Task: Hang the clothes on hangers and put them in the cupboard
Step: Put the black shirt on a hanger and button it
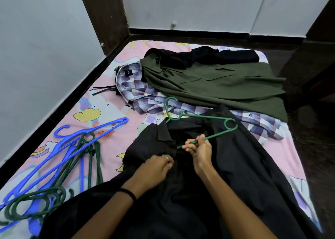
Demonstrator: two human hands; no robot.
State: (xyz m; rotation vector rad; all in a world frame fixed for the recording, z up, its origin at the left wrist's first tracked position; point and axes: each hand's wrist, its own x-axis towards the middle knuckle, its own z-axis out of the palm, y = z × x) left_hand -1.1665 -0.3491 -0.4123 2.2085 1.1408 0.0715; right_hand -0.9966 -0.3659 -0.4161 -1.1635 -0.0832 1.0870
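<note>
The black shirt [199, 166] lies on the bed [112, 97]; the right hand [199, 150] grips a green hanger [208, 119], the left hand [159, 164] pinches the collar. Threading appears underway; next, slide the arm inside. Spare hangers [63, 157] lie left, the green shirt [217, 82] and checked shirt [137, 91] beyond.

Hanger being fitted to a black shirt on the bed.
Right hand [198, 148] grips a green hanger [203, 120]; left hand [157, 168] pinches the black shirt [235, 166]. Spare hangers [59, 159] lie left.
</note>
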